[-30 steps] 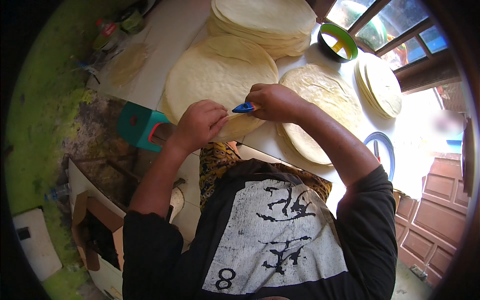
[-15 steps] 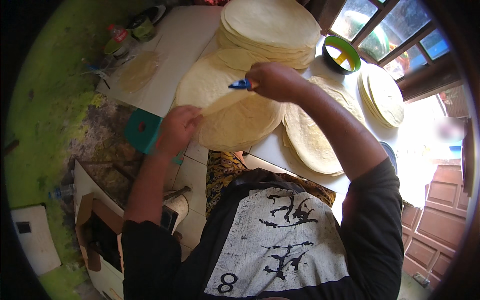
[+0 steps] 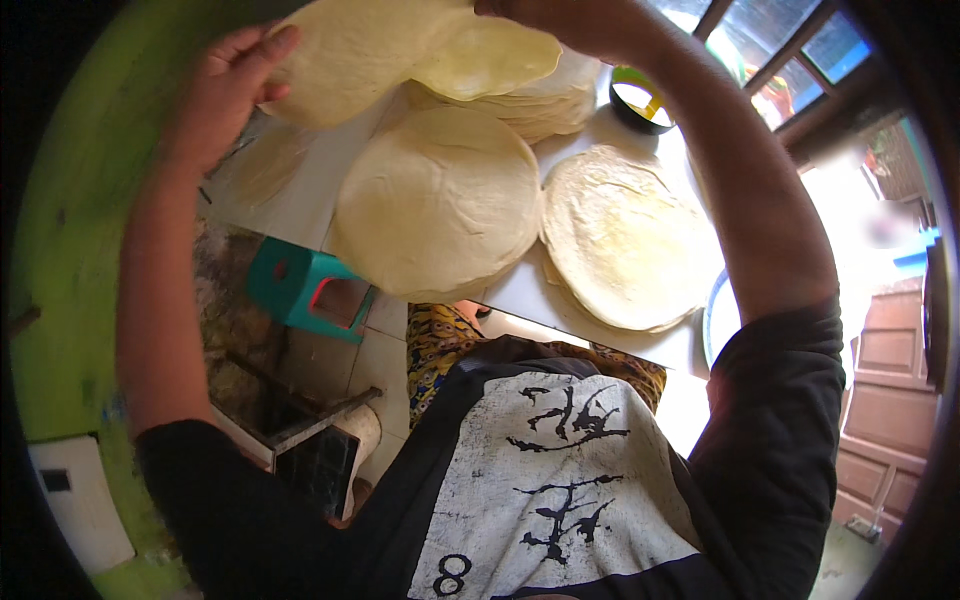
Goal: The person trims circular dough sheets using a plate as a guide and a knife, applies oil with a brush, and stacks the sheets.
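A thin, round flatbread sheet (image 3: pixel 360 60) is raised at the top of the view, with a smaller yellowish piece (image 3: pixel 490 60) lying against its right side. My left hand (image 3: pixel 245 75) pinches the sheet's left edge between thumb and fingers. At the upper border my right hand (image 3: pixel 570 18) is closed at the sheet's far right edge, its fingers partly cut off; whether a tool is also in it is hidden. Below the sheet sits a stack of pale flatbreads (image 3: pixel 435 200). Beside it is a second, browner stack (image 3: pixel 625 240). A farther stack (image 3: pixel 545 108) is partly covered by the raised sheet.
A green-and-black bowl (image 3: pixel 640 118) with something yellow in it stands under my right forearm. A green plastic stool (image 3: pixel 305 285) is left of the white table (image 3: pixel 520 295). One thin sheet in clear plastic (image 3: pixel 268 165) lies at the left. Windows border the right.
Both hands have moved up and apart, lifting the flatbread sheet off the near stack toward the far side. The blue-tipped tool seen in my right hand is out of sight.
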### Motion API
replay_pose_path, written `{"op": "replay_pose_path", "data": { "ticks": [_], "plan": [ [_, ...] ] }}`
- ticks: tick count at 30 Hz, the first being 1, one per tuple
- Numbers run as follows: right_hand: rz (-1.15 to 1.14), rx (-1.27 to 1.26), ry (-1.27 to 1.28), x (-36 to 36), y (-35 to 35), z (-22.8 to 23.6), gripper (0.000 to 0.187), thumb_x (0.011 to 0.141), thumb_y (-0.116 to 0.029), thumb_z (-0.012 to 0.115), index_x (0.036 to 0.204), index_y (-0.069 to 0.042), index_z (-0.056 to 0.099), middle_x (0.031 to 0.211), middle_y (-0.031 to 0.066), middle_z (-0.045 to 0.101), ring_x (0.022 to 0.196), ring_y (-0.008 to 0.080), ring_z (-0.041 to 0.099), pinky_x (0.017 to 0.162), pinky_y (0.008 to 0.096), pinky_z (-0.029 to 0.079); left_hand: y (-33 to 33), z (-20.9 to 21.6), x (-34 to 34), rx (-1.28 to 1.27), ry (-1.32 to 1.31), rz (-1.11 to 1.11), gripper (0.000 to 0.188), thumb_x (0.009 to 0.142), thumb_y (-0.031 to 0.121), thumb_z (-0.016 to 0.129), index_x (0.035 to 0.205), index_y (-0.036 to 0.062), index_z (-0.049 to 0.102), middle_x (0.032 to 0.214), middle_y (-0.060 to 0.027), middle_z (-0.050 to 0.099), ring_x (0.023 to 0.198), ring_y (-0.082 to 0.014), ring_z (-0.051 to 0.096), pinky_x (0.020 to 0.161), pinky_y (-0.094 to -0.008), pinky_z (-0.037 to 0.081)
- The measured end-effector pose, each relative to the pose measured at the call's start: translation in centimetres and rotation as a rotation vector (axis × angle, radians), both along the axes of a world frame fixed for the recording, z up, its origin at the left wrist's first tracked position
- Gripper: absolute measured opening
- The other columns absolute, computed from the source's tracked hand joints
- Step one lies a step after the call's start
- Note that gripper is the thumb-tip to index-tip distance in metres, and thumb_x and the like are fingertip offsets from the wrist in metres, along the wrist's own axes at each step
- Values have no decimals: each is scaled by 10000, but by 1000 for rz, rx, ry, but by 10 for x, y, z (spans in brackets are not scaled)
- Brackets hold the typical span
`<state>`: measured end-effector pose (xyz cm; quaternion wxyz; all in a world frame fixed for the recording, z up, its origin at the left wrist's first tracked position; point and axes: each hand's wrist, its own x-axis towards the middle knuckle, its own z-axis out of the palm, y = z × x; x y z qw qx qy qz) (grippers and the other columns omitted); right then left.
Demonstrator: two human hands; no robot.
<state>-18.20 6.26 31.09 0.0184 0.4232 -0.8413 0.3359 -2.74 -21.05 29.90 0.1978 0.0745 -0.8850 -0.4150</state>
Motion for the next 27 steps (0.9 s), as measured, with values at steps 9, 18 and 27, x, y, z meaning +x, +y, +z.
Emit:
{"op": "replay_pose_path", "data": {
  "ticks": [9,18,27],
  "plan": [
    [-144,318,-278,-2,116,28,316,892,-303,687,1078,-47,676,738,68,644,682,186,622,599,364,515,81,1,-54,16,-170,-332,417,979,413,611,1236,89,663,1065,33,676,931,-67,641,813,-240,540],
    [-541,280,-130,-17,223,3,411,903,-280,675,1197,5,635,1021,152,696,784,212,673,645,305,598,186,-27,-134,75,-67,-633,371,988,315,624,1239,44,663,1060,37,687,933,-64,633,792,-250,536],
    [-216,137,193,42,277,-211,108,784,-73,751,879,-82,701,798,105,655,727,312,659,628,401,520,242,-213,-53,-251,220,-613,254,856,34,677,1105,73,705,1067,-144,713,1027,-307,684,907,-378,548]
  ]
}}
